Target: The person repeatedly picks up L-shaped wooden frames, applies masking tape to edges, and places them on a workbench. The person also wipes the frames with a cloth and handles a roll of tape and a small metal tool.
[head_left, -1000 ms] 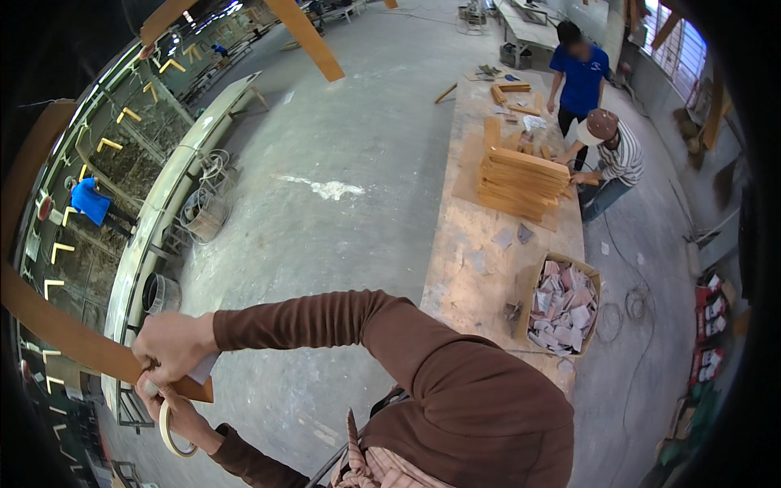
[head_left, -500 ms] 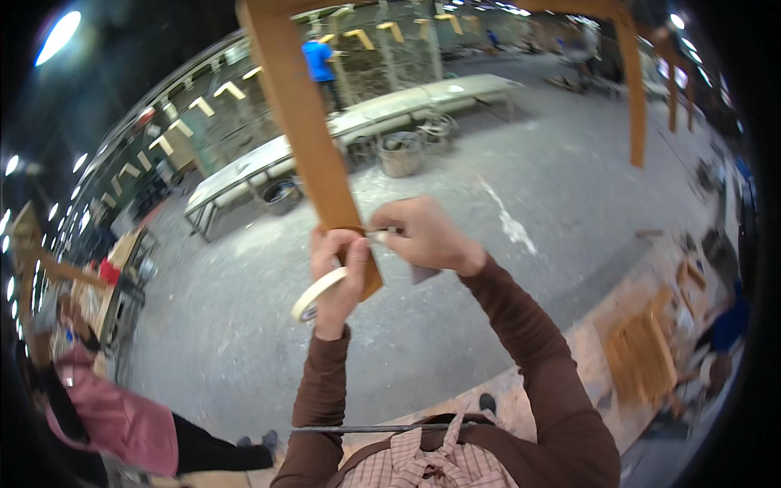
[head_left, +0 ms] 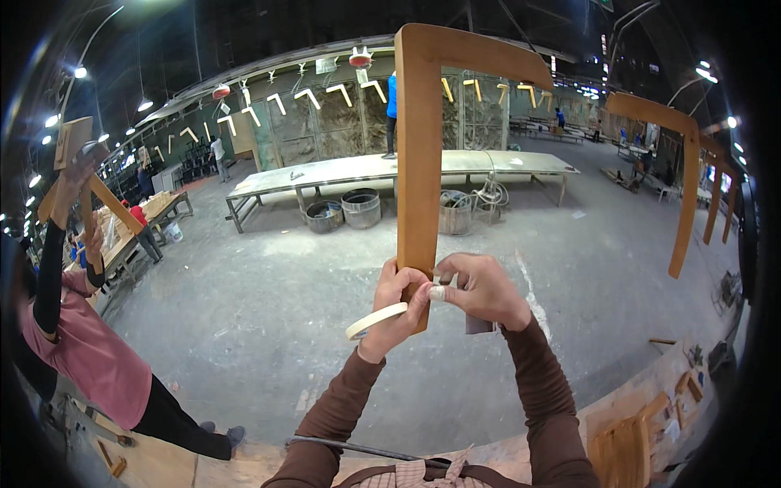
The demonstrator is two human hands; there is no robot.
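Largest first: grey concrete floor [head_left: 244,313] all round, long bench [head_left: 342,172] across it, co-worker in pink [head_left: 96,358] off to the left with arms raised to another wooden piece [head_left: 74,143].

Main item: brown L-shaped wooden part [head_left: 418,163], upright and centred in front of the wearer. Long leg runs down to both hands, short arm goes off right at the top. Can't see what, if anything, carries it from above. Similar hanging parts [head_left: 686,195] sit well apart on the right.

Handling, my read: stiff, moderate weight, more awkward than heavy. Short arm is offset, so the leg likely wants to twist in a one-hand hold. Surface looks smooth, maybe a bit slick; edges and face probably scuff easily, corner joint is the bit I'd protect. Low grip on the leg gives good access but poor control of the top; if it needs lifting, hold mid-leg plus near the corner.

Left hand [head_left: 399,307]: wrapped round the lower end of the leg, thumb across the front. Right hand [head_left: 486,289]: curled beside that end, thumb and index nearly together; can't tell if anything is pinched there.

Small stuff: cream tape roll [head_left: 377,320] lies against the left hand, looped or pinched unclear. Grey pad [head_left: 480,327] tucked under the right fingers. Pale wrap [head_left: 437,293] on the right thumb.
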